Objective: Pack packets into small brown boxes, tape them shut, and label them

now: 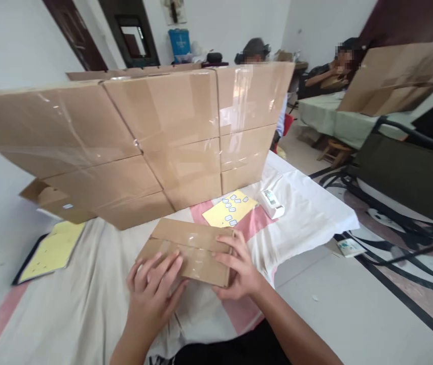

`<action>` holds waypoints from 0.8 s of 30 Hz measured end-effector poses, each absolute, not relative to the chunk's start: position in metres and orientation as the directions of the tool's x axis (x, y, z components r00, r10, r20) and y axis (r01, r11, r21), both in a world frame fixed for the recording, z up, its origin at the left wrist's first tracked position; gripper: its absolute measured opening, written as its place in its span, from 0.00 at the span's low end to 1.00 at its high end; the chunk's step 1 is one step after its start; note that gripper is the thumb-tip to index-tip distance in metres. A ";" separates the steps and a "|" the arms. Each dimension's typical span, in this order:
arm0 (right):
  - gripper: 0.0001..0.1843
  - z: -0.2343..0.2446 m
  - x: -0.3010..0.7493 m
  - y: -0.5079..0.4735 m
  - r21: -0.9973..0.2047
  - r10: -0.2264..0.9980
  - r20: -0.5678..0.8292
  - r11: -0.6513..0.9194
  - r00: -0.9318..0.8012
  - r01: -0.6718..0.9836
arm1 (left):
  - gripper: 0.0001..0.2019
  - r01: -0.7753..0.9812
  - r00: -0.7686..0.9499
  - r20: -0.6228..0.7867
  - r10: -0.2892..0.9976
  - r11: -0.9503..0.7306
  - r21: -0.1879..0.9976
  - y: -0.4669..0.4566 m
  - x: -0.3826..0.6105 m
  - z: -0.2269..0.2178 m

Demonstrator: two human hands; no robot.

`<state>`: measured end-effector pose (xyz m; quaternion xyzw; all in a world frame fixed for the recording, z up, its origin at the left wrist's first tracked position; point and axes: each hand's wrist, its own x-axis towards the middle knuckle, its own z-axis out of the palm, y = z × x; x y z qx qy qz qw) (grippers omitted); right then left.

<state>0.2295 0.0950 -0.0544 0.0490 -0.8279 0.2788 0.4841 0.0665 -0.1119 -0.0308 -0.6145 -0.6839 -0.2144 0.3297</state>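
Note:
A small flat cardboard box, taped along its top, lies on a white cloth in front of me. My left hand rests on its near left corner with fingers spread flat. My right hand grips the box's right end, fingers curled over the top edge. Just behind the box lies a yellow sheet with several small white stickers.
A wall of taped cardboard panels stands upright behind the box. A small white device sits right of the sheet. A yellow pad on a dark board lies at left. Two people sit at a table at the back right.

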 end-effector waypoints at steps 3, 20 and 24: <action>0.30 -0.039 0.307 0.111 -0.451 0.296 0.815 0.864 -0.498 -0.225 | 0.31 0.992 -0.010 0.813 0.582 0.111 -0.067 -0.109 0.082 -0.048; 0.28 -0.061 0.398 0.363 -0.295 0.542 0.825 0.659 -0.164 0.692 | 0.17 0.976 -0.217 0.586 0.781 0.163 0.145 -0.094 0.089 -0.115; 0.30 -0.056 0.302 0.454 -0.338 0.621 0.751 0.652 -0.223 0.678 | 0.18 0.976 -0.218 0.540 0.813 0.192 0.106 -0.096 0.085 -0.121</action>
